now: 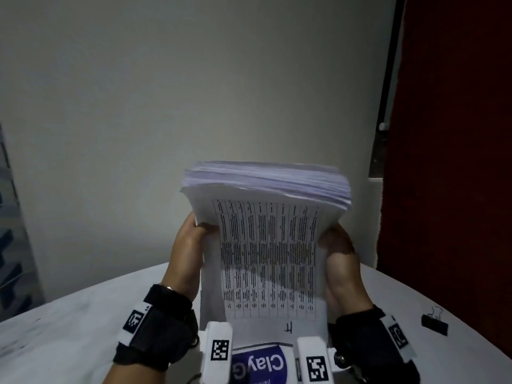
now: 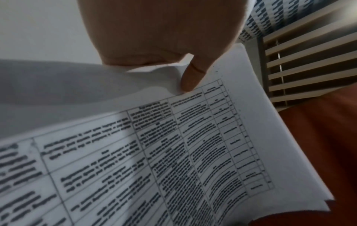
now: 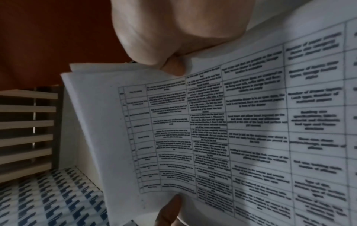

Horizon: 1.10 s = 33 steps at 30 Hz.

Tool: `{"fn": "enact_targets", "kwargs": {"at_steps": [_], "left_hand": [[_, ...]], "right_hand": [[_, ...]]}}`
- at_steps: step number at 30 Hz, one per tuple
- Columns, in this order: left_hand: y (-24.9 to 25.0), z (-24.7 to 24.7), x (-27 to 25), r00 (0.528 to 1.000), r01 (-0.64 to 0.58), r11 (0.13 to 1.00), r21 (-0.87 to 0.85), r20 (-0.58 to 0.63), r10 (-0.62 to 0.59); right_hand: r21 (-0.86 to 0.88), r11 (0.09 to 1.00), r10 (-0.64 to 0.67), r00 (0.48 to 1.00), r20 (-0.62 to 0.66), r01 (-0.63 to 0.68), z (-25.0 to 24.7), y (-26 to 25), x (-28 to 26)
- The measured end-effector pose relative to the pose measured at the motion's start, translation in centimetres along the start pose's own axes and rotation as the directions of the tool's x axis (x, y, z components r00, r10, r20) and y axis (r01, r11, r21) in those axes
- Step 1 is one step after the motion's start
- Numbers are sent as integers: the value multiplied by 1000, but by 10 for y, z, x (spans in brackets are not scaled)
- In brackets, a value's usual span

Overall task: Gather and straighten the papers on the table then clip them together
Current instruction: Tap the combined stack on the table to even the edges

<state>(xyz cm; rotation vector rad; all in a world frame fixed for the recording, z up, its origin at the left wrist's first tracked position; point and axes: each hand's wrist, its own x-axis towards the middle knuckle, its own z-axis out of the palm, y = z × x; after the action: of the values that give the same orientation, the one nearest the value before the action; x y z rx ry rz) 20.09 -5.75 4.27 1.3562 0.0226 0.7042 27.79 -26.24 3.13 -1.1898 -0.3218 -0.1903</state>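
A thick stack of white papers (image 1: 266,245) with a printed table on its front sheet stands upright above the table, its top edges fanned and uneven. My left hand (image 1: 191,242) grips the stack's left side, thumb on the printed face. My right hand (image 1: 339,253) grips the right side the same way. In the left wrist view my thumb (image 2: 190,76) presses the papers (image 2: 173,152). The right wrist view shows my right thumb (image 3: 173,67) on the papers (image 3: 231,130) and the other hand's thumb at the bottom. A black binder clip (image 1: 434,322) lies on the table to the right.
The round white table (image 1: 69,333) curves around me, its far edge close behind the stack. A pale wall stands beyond it, and a dark red surface (image 1: 448,134) at the right. A blue-and-white label (image 1: 260,364) sits below the stack, at my chest.
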Motion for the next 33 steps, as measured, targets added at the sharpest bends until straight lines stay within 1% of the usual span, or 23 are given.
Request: {"fn": "enact_targets", "kwargs": {"at_steps": [2,4,5,6,8,10,13,14,17,23,25,29,32,33], "left_hand": [[0,2,0,1000,-31,999,35,3,31],[-1,4,-2,997,-77,994,81,-11,79],[-1,5,-2,994,-106,989,102,-19,108],[0,5,-2,990,-137,984,117,-24,141],[3,5,-1,981,-184,975,126,-35,190],[6,5,0,976,-205,971,125,-44,212],[10,4,-1,971,-228,957,177,-36,238],[10,4,-2,971,-226,955,191,-37,237],[14,6,-6,971,-224,954,200,-41,236],[13,11,-6,960,-278,946,168,8,281],[6,10,-4,967,-256,952,170,25,255],[-17,3,0,991,-131,971,200,19,130],[-23,-1,5,1000,-22,984,177,5,21],[-24,-2,6,1000,11,988,154,2,-11]], "right_hand": [[-71,997,-18,999,48,22,4,-2,-1],[-170,985,0,995,101,17,3,-3,3],[-190,982,10,993,118,13,0,-2,4],[-186,982,6,993,121,17,-2,-2,5],[-150,985,-67,988,140,88,-4,-5,3],[-175,977,-93,980,174,123,-5,-10,0],[-195,964,-135,963,235,183,-5,-16,-2],[-189,964,-138,961,239,185,-5,-18,-3],[-181,974,-92,972,216,133,-5,-24,-6],[-226,963,-99,973,207,146,-9,-29,-3],[-201,972,-79,975,209,122,-9,-27,-2],[-157,987,48,983,175,-20,-9,-9,2],[-148,987,77,994,75,-65,-8,1,6],[-140,987,87,994,60,-78,-7,2,7]]}}
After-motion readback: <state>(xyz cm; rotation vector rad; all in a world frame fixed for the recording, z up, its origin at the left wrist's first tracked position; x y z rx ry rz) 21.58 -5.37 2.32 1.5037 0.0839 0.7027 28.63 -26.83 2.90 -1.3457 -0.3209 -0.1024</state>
